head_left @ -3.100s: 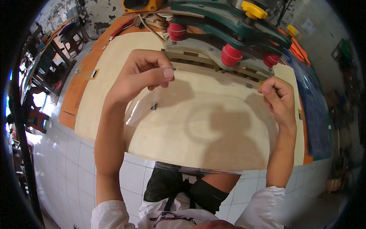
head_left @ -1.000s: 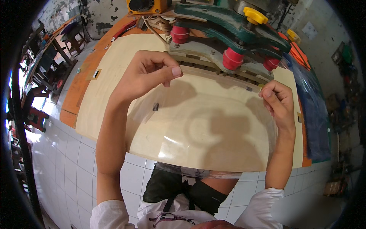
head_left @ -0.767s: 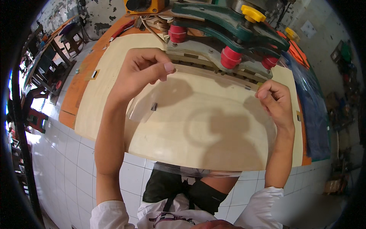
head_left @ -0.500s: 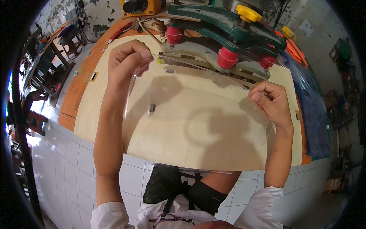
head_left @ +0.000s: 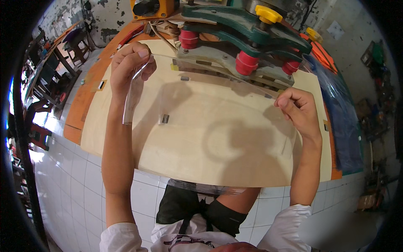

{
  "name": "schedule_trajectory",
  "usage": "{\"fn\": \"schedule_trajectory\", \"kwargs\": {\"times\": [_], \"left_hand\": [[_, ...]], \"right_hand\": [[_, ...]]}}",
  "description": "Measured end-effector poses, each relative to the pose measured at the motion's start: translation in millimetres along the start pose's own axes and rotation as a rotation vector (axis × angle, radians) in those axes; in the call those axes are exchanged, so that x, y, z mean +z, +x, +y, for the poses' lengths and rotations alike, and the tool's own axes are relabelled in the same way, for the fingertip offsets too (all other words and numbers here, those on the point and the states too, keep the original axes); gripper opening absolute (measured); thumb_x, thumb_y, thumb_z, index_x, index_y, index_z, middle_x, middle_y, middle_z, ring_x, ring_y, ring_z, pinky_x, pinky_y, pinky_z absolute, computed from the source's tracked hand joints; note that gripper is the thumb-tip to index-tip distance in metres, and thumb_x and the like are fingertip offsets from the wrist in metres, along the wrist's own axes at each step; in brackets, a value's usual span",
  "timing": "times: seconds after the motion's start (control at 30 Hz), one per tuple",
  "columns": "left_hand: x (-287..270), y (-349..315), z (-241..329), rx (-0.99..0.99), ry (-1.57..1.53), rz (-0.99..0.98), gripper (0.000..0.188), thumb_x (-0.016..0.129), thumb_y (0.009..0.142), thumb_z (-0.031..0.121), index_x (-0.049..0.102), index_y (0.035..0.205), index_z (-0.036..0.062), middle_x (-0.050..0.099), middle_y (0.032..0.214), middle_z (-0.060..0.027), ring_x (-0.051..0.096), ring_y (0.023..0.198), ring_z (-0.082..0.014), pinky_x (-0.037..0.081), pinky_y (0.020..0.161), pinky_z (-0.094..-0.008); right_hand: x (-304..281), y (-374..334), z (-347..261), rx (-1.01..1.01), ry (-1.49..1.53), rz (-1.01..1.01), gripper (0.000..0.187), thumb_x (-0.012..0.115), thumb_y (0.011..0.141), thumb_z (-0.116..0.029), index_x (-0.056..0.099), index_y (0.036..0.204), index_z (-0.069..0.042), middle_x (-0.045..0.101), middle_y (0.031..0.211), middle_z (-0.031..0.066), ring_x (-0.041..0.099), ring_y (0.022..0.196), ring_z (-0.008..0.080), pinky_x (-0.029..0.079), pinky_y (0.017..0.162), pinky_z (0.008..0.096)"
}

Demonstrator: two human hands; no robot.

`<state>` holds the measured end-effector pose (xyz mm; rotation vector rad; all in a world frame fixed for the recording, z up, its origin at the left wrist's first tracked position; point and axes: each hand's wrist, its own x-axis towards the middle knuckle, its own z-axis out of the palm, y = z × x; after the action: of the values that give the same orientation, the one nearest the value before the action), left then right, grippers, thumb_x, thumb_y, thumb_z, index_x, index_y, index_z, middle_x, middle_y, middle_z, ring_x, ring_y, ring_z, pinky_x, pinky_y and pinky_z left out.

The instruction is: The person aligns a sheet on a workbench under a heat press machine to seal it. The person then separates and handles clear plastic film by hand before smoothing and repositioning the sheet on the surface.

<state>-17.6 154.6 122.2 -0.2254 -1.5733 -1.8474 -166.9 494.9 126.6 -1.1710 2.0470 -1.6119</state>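
A clear plastic sheet [head_left: 133, 94] is stretched between my two hands above a pale board [head_left: 201, 159]. Its far left corner is pinched by my left hand [head_left: 130, 69], fingers closed, and its left edge curls and shines below that hand. At the far right corner, my right hand [head_left: 299, 112] grips it between thumb and bent fingers. Through the sheet, a small dark block [head_left: 166, 119] and another dark block [head_left: 184, 78] show on the board. Just beyond the sheet's far edge stands a dark green press [head_left: 239, 35] with a metal base plate.
Red cylindrical posts [head_left: 246, 63] and a yellow knob [head_left: 268, 14] are on the press. An orange machine housing [head_left: 158, 7] stands at the far left. Blue plastic sheeting [head_left: 340, 113] lies at the right. The wooden table's edge [head_left: 74, 128] curves along the left.
My left hand has moved a little left with its corner, and the sheet's left edge has curled more. My right hand has barely moved. The view has shifted slightly.
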Motion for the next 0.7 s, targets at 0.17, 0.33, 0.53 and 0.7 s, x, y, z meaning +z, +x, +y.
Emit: {"fn": "schedule_trajectory", "kwargs": {"times": [0.17,0.33,0.53,0.7], "left_hand": [[1.7,0.2,-0.8,-0.001,-0.006,0.023,0.014,0.053,0.081,0.017,0.047,0.072,0.0078,0.036,0.066,0.0007,0.036,0.059,-0.0099,0.028,0.054,-0.0248],[1.2,0.0,-0.6,0.010,0.006,-0.012,0.013,0.052,0.081,0.017,0.047,0.073,0.0073,0.035,0.066,0.0006,0.035,0.057,-0.0095,0.027,0.053,-0.0232],[1.0,2.5,-4.1,0.036,-0.080,-0.021,0.013,0.056,0.080,0.012,0.053,0.070,0.0046,0.043,0.060,0.0000,0.041,0.053,-0.0106,0.030,0.049,-0.0241],[-2.1,2.5,-6.1,0.041,-0.054,-0.019,0.014,0.055,0.080,0.013,0.052,0.069,0.0049,0.042,0.060,0.0003,0.040,0.052,-0.0105,0.030,0.050,-0.0240]], "right_hand": [[-0.6,-0.7,-2.1,-0.016,-0.020,-0.005,0.024,0.064,0.090,-0.023,0.065,0.082,-0.001,0.059,0.071,-0.0006,0.046,0.057,0.0037,0.035,0.051,0.0187],[1.3,0.7,-4.3,-0.005,-0.016,0.018,0.026,0.063,0.091,-0.024,0.064,0.079,-0.001,0.055,0.066,-0.0024,0.044,0.055,0.0032,0.033,0.049,0.0188],[0.4,1.3,1.1,0.001,-0.010,0.036,0.030,0.061,0.092,-0.027,0.063,0.075,-0.002,0.048,0.059,-0.0045,0.040,0.049,0.0020,0.030,0.043,0.0189],[2.3,2.5,5.1,-0.026,0.003,0.048,0.032,0.060,0.093,-0.028,0.062,0.075,-0.002,0.047,0.058,-0.0044,0.040,0.049,0.0019,0.030,0.042,0.0190]]}}
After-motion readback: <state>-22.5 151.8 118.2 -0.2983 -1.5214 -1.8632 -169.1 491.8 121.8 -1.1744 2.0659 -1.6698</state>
